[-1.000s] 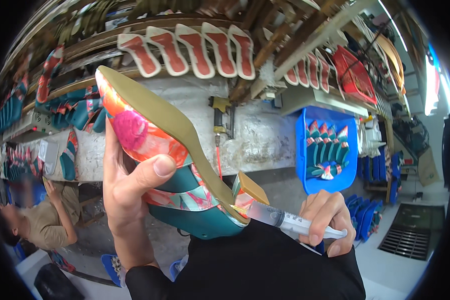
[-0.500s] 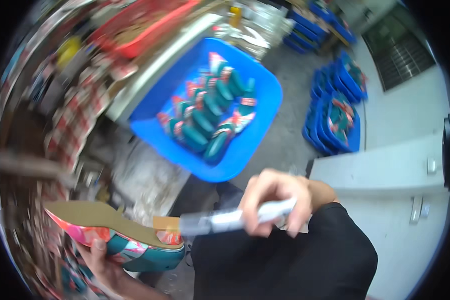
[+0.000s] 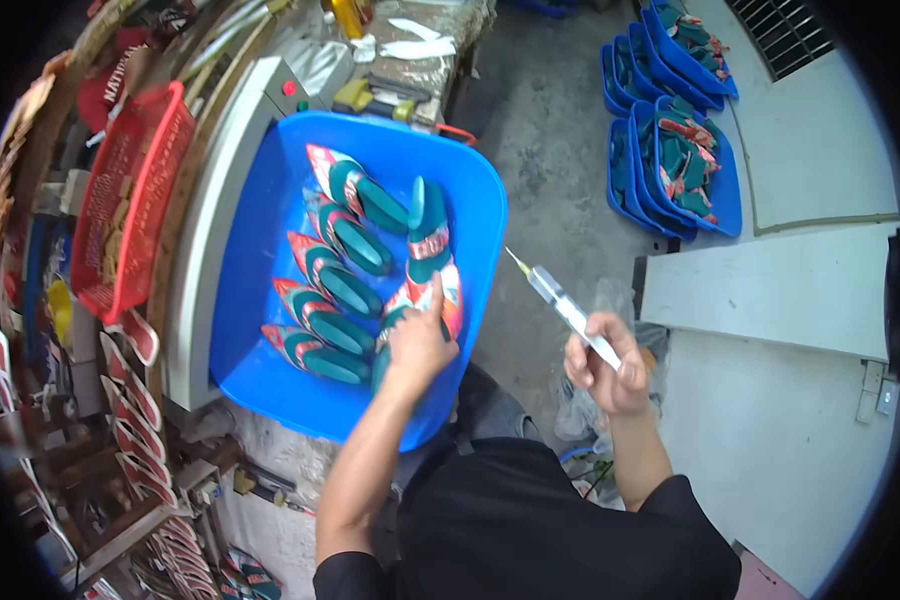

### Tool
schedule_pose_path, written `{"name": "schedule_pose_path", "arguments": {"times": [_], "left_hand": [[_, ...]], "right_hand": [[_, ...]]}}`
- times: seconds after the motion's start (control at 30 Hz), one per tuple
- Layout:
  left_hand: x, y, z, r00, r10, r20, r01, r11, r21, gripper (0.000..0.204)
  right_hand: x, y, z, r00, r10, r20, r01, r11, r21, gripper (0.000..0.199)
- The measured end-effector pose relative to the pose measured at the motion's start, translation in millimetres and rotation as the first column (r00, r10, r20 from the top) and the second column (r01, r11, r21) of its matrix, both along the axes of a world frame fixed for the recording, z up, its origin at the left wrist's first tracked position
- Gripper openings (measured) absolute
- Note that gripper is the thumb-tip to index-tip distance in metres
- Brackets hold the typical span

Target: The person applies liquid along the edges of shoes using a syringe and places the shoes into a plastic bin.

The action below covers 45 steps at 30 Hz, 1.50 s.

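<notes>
Taking the middle of your view as the clock's centre, the blue bin (image 3: 480,185) sat toward 9 o'clock, seemingly straddling the edge of the bench (image 3: 300,450), perhaps so that it lay within easy reach of you. Inside, five shoes (image 3: 342,285) stood side by side with their pointed toes toward 10 o'clock, an order that probably saved room and guarded the flowered uppers from rubbing. Along the bin's 3 o'clock side, another shoe (image 3: 428,232) lay lengthwise, filling the strip the row left over.

Your left hand (image 3: 420,340) rested on the shoe below it, at that same side, index finger stretched along the flowered part. The other fingers were partly hidden, so I cannot tell whether they gripped it or only steadied it.

Your right hand (image 3: 608,365), toward 4 o'clock, was closed around the rear of a clear syringe (image 3: 560,303). Its thin tip pointed to 11 o'clock and appeared just beside the bin's rim; holding it out there likely kept the tip off the shoes. More blue bins (image 3: 610,80) stood toward 2 o'clock, beside the wall.
</notes>
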State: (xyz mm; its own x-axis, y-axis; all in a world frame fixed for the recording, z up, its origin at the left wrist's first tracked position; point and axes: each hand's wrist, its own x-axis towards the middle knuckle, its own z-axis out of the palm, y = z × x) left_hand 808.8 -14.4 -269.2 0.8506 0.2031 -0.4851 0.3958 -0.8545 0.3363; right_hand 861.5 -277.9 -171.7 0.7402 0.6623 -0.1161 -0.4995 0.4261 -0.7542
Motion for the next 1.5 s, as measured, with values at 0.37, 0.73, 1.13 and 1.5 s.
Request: {"name": "schedule_pose_path", "arguments": {"times": [0.37, 0.73, 1.13, 1.5], "left_hand": [[-47, -43, -77, 0.999, 0.026, 0.042, -0.028, 0.998, 0.057, 0.085], [-225, -6, 25, 0.626, 0.57, 0.532, -0.367, 0.817, -0.444, 0.065], [-646, -23, -12, -0.082, 0.913, 0.399, -0.834, 0.156, -0.529, 0.054], [-1241, 14, -185, -0.804, -0.308, -0.509, 0.514, 0.071, -0.855, 0.104]], "right_hand": [[0, 46, 3, 0.998, -0.016, 0.058, 0.015, 0.999, 0.028, 0.052], [-32, 154, 64, 0.812, 0.559, 0.169, -0.574, 0.817, 0.055, 0.077], [-324, 262, 47, 0.515, 0.81, 0.28, -0.854, 0.514, 0.083, 0.065], [-650, 311, 67, 0.275, 0.946, 0.174, -0.949, 0.296, -0.112, 0.058]]}}
